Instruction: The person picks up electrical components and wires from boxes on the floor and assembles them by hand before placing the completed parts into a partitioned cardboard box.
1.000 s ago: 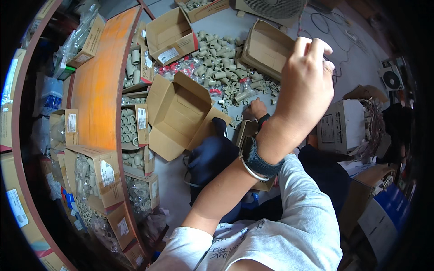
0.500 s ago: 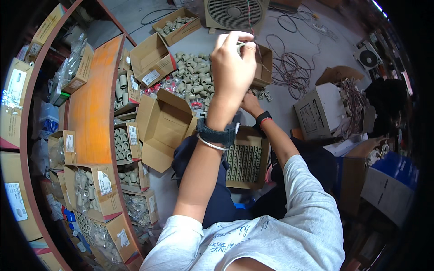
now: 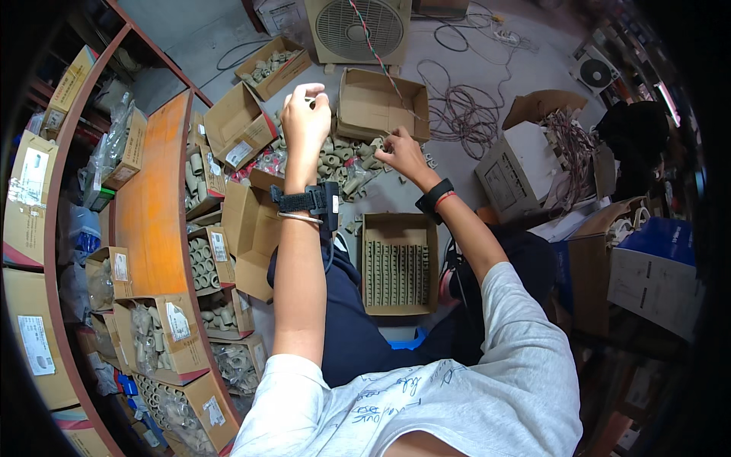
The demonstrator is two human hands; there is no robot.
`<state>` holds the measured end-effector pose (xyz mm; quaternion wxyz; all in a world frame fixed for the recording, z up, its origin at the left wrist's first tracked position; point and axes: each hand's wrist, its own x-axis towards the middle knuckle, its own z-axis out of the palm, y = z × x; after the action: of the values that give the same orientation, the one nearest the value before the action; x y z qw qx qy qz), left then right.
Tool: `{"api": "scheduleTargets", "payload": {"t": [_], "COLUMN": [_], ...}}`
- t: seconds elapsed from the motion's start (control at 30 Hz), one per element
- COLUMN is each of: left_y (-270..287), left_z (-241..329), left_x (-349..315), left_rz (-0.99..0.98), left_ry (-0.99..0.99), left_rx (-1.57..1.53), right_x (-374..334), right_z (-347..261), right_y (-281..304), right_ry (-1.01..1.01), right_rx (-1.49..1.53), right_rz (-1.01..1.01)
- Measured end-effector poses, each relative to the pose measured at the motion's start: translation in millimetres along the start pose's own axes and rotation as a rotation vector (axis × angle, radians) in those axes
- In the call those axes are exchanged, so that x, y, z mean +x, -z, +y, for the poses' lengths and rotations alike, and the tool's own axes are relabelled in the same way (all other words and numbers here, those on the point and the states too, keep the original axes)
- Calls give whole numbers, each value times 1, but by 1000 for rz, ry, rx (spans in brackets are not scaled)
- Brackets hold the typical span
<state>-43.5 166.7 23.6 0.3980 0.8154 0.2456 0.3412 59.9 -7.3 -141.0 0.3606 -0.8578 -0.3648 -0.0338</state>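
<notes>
My left hand is raised over the heap of pipe fittings, its fingers curled toward the thumb. Whatever is inside it is hidden. My right hand reaches in at the heap's right side, thumb and fingers closed around a small beige plastic fitting at the fingertips. Between my legs stands an open cardboard box, where small beige pieces lie in tight rows. Just beyond my right hand is another open cardboard box, its visible inside bare.
Shelving with an orange panel and boxes of fittings runs along the left. Open cartons stand beside the heap. A box fan is at the back. Coiled wire and a white carton lie to the right.
My left hand has moved left, away from the far box. My right hand has shifted left and now shows clearly with a small fitting at its fingertips. The whole view has also shifted.
</notes>
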Motion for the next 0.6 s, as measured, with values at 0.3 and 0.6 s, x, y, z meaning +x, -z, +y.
{"api": "scheduleTargets", "payload": {"t": [0.3,0.6], "left_y": [-22,-41], "left_z": [15,52], "left_x": [-8,-30], "left_rz": [-409,-543], "left_ry": [242,165], "left_rx": [-67,-466], "right_x": [14,4], "right_z": [-94,-131], "right_y": [93,164], "right_ry": [329,482], "right_rx": [132,22], "right_rz": [176,136]}}
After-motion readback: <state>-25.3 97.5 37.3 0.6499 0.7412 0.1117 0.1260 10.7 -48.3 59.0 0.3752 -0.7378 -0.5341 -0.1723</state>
